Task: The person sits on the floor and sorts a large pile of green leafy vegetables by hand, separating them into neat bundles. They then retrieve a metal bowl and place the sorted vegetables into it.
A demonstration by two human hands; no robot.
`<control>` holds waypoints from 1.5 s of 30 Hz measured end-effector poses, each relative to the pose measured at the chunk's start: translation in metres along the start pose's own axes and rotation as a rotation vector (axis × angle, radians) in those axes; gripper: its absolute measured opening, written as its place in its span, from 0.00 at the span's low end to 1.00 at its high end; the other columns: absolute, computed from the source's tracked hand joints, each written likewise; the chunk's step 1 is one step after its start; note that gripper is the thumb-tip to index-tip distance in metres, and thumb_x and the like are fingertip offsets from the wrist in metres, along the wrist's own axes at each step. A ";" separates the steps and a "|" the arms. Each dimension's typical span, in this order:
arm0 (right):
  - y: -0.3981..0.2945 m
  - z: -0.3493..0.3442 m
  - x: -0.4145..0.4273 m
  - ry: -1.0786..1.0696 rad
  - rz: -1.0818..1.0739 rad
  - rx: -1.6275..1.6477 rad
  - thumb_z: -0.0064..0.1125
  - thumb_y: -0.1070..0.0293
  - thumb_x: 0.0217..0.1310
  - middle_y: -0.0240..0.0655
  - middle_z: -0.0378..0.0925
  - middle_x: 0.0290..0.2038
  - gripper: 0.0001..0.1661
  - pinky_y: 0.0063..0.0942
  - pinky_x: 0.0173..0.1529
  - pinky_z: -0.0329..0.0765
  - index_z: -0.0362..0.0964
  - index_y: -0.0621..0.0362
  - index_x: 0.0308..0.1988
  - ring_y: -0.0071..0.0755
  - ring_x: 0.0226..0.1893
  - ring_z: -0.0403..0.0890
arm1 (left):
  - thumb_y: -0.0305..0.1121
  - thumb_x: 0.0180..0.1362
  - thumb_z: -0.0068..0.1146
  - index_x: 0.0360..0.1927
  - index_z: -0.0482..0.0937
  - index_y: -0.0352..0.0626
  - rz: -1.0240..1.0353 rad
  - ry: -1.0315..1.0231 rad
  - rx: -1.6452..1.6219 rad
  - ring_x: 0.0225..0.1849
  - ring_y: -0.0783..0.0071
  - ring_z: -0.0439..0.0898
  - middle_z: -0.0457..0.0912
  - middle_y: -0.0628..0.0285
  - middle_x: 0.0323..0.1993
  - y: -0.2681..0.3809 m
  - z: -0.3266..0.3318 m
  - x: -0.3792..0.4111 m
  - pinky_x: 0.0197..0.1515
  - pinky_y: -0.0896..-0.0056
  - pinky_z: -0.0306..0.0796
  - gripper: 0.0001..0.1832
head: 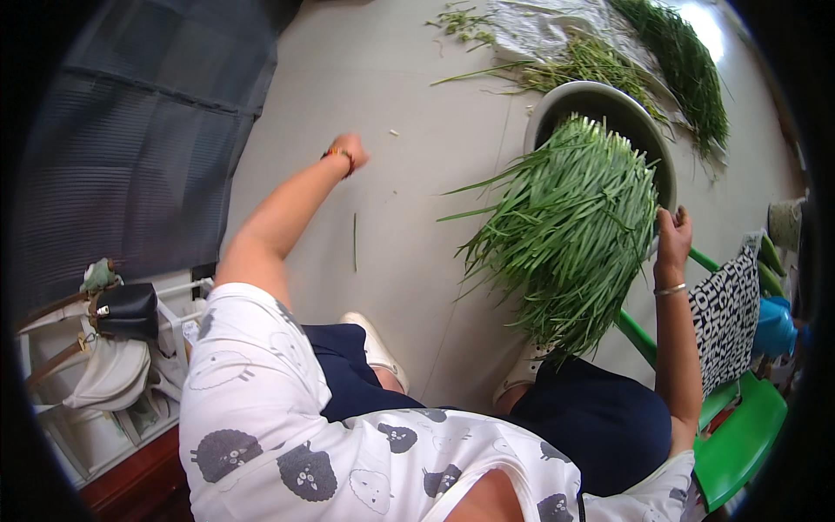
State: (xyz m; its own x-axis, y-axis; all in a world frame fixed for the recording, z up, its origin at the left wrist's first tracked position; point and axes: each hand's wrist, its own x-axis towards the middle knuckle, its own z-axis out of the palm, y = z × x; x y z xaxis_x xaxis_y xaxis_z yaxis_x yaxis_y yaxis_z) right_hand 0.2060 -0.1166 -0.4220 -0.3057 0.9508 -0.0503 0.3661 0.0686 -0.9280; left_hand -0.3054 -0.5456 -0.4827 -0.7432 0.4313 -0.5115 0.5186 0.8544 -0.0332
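Observation:
My left hand (352, 151), wearing a beaded bracelet, is held out over the tiled floor; it is blurred and its fingers look curled. Whether anything small is inside it cannot be seen. On the right, my right hand (674, 241), with a silver bangle at the wrist, is at the side of a grey basin (667, 166), beside the leaves. Its hold on the rim is unclear. A large bundle of green garlic chives (574, 215) lies over the basin, pale cut ends inside and leaf tips hanging toward my knee.
Yellowish trimmings (590, 65) and more long greens (685, 72) lie around a white woven sack (535, 29). A green plastic chair (743, 444) stands at right. Handbags (127, 313) are on a white rack at left, below a dark curtain (143, 130). One loose leaf (355, 243) lies on the floor.

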 end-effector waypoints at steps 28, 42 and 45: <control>-0.004 0.002 -0.012 0.241 -0.058 -0.618 0.60 0.59 0.50 0.54 0.71 0.53 0.34 0.38 0.62 0.68 0.69 0.66 0.55 0.53 0.56 0.71 | 0.32 0.56 0.64 0.50 0.75 0.30 0.639 -0.045 -1.216 0.41 0.65 0.84 0.83 0.55 0.43 0.309 -0.104 -0.031 0.46 0.70 0.77 0.22; 0.001 0.014 -0.030 0.026 -0.243 -0.554 0.62 0.57 0.55 0.52 0.72 0.53 0.30 0.39 0.62 0.68 0.71 0.67 0.52 0.53 0.56 0.71 | 0.69 0.62 0.40 0.60 0.72 0.35 0.717 -0.333 -0.440 0.58 0.51 0.75 0.76 0.38 0.54 0.300 -0.058 -0.130 0.62 0.62 0.65 0.43; 0.000 0.006 -0.020 0.153 -0.275 -0.613 0.60 0.57 0.55 0.52 0.72 0.53 0.30 0.39 0.62 0.68 0.71 0.67 0.52 0.52 0.57 0.71 | 0.65 0.63 0.44 0.47 0.79 0.38 0.567 -0.288 -0.575 0.46 0.65 0.81 0.81 0.51 0.40 0.289 -0.072 -0.117 0.49 0.67 0.72 0.35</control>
State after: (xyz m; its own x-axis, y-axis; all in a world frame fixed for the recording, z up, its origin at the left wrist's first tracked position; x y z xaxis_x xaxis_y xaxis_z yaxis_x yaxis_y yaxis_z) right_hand 0.2071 -0.1370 -0.4236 -0.3480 0.9032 0.2512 0.7380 0.4292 -0.5207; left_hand -0.0995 -0.3282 -0.3707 -0.2593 0.8139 -0.5199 0.4262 0.5795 0.6946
